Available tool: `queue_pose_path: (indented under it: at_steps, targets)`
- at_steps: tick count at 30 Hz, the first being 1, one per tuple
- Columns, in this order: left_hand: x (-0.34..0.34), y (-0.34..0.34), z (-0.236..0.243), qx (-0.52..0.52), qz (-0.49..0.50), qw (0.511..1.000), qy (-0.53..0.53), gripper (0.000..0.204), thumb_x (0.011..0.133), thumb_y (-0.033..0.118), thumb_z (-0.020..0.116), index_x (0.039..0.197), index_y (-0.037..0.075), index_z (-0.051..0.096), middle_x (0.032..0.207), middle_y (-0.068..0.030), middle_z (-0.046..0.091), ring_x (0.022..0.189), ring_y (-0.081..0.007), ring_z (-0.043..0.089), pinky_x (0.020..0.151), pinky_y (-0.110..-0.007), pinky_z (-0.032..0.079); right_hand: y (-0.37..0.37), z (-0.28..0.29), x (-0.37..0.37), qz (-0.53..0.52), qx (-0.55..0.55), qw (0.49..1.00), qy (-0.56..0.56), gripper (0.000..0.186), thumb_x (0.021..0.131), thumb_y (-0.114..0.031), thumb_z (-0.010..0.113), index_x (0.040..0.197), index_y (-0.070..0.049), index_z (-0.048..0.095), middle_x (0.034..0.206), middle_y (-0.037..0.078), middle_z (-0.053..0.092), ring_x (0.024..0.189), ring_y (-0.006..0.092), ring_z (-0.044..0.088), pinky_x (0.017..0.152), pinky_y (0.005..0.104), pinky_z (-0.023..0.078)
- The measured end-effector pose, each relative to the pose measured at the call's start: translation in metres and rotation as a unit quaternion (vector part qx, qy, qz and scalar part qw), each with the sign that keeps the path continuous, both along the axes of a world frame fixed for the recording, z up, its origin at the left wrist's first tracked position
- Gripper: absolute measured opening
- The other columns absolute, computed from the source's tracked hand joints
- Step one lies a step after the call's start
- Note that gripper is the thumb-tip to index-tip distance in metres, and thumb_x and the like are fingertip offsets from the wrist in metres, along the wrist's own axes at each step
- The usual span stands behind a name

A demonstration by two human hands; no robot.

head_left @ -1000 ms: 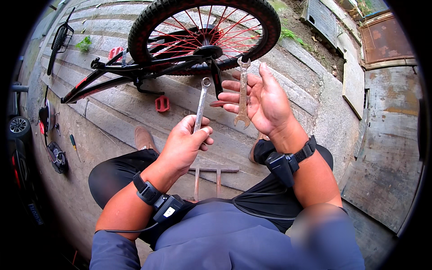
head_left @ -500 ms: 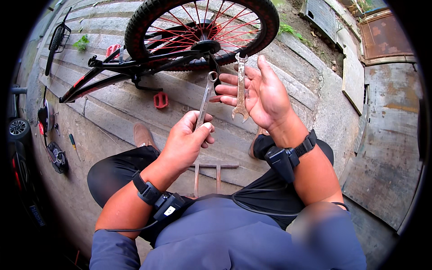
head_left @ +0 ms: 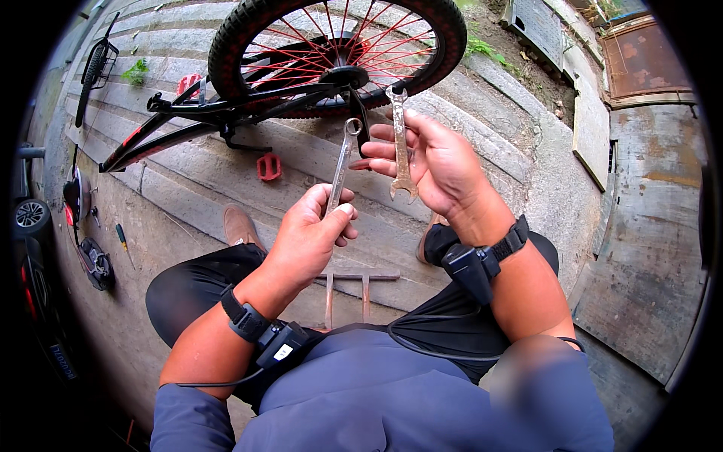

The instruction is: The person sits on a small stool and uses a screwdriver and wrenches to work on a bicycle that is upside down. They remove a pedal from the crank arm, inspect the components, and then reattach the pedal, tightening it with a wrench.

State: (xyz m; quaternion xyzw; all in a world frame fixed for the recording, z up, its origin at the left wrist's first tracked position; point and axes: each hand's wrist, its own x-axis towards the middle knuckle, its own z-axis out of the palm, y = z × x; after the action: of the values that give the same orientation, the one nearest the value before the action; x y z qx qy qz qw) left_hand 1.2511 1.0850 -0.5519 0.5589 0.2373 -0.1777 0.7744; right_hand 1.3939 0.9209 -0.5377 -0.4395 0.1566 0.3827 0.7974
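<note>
1. Near the centre of the frame, the left hand (head_left: 309, 226) keeps a narrow grip: thumb and curled fingers hold the lower part of a silver wrench (head_left: 343, 169). Its ring end points up, leaning slightly right.
2. Just right of centre, the right hand (head_left: 446, 169) holds a rusty wrench (head_left: 401, 143) in a looser grip. The palm is turned up, the fingers stretch out behind the shaft, and the thumb tip lies at its edge. This wrench stands nearly upright in view, a forked end at top and bottom, apart from the silver one.
3. On both wrists are straps with black boxes, the left box (head_left: 280, 345) low in the frame and the right box (head_left: 471, 273) higher up.
4. Above the hands, at top centre, is a bike wheel (head_left: 345, 77) with red spokes and a dark tyre. Black tubes (head_left: 218, 111) run from it toward the left.
5. Left of centre, a red pedal (head_left: 269, 167) shows below the tubes; another red pedal (head_left: 189, 84) shows above them.
6. Below the hands, a brown shoe (head_left: 242, 227) and a low set of bars (head_left: 361, 275) rest on the ground.
7. At the left, a screwdriver (head_left: 121, 235) lies on the ground, with a car wheel (head_left: 31, 215) farther out.
8. Along the right edge lies a stained metal sheet (head_left: 640, 233).
</note>
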Motion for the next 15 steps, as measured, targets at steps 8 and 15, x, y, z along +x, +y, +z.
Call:
queue_pose_path:
  at_steps: [8,15]
  targets:
    - [-0.001,0.000,0.000,0.005,-0.003,1.000,0.000,0.023,0.100,0.012,0.058,0.119,0.001,0.054,0.098,-0.0051,0.062,0.079,-0.0104,0.061,0.069,-0.024,0.049,-0.002,0.002,-0.001,0.035,-0.029,0.996,-0.070,0.042,0.107,-0.033,0.043,0.126,0.002,0.055,0.075,0.001,0.055,0.067,0.0191,0.065,0.054,0.0308,0.056]
    - [-0.001,0.000,0.004,0.006,-0.001,1.000,0.001,0.023,0.100,0.012,0.058,0.120,0.001,0.054,0.098,-0.0049,0.062,0.079,-0.0105,0.061,0.069,-0.025,0.049,-0.011,-0.006,0.005,0.068,0.145,0.987,0.002,0.054,0.106,-0.040,0.029,0.131,0.002,0.051,0.075,0.007,0.062,0.067,0.0254,0.068,0.062,0.0376,0.060]
